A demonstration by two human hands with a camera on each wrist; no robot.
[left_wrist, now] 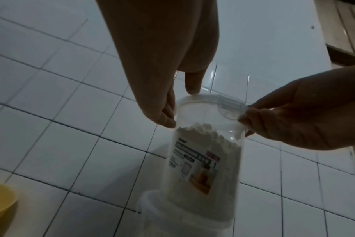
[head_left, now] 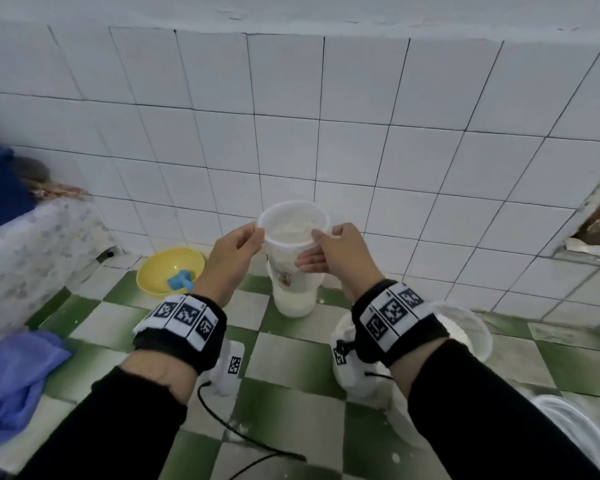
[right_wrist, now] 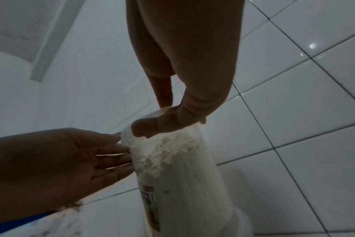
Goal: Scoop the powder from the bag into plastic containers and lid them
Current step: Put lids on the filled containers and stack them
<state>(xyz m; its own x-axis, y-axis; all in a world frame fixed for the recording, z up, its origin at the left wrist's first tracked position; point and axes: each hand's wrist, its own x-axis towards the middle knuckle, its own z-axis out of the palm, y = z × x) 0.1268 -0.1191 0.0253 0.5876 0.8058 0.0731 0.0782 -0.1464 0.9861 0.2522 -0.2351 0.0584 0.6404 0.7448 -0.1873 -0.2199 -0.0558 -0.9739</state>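
A tall clear container (head_left: 284, 258) nearly full of white powder (left_wrist: 201, 129) is held upright between both hands in front of the tiled wall. A clear lid (left_wrist: 213, 99) with a clip sits on its mouth. My left hand (head_left: 257, 237) pinches the rim on the left, thumb on top and fingers against the wall. On the right, my right hand (head_left: 317, 244) grips the rim, thumb over the lid and fingers curled at the clip. The container's base meets a second powder-filled container (head_left: 293, 299) standing on the floor.
A yellow bowl (head_left: 160, 268) with a blue scoop (head_left: 180, 280) lies on the green-checked floor to the left. An open white bag of powder (head_left: 465, 330) sits behind my right wrist. A blue cloth (head_left: 14, 375) and a black cable (head_left: 239, 438) lie nearer me.
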